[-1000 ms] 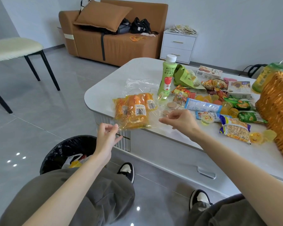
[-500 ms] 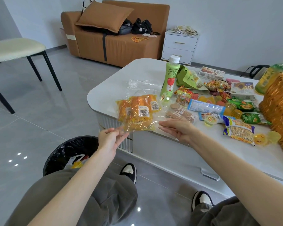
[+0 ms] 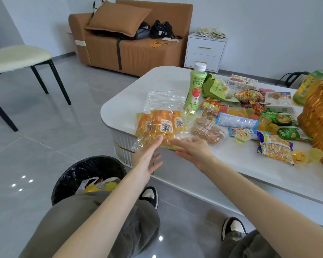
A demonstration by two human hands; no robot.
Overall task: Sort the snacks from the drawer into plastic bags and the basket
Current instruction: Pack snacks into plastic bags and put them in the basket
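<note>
two hands, both spread flat with fingers straight and nothing gripped. my left hand (image 3: 147, 161) meets the loose clear mouth of the plastic bag (image 3: 142, 144) that holds the orange snack packs (image 3: 159, 124); my right hand (image 3: 192, 149) hovers just beside it. the bag lies at the near corner of the worktop (image 3: 231, 170), its mouth hanging past the edge above the bin (image 3: 71, 175). i judge a careless nudge could tip it off or spill packs. readable: "100%" on the green apple bottle (image 3: 195, 88), plus barcodes on the packs; other print is too small.
</note>
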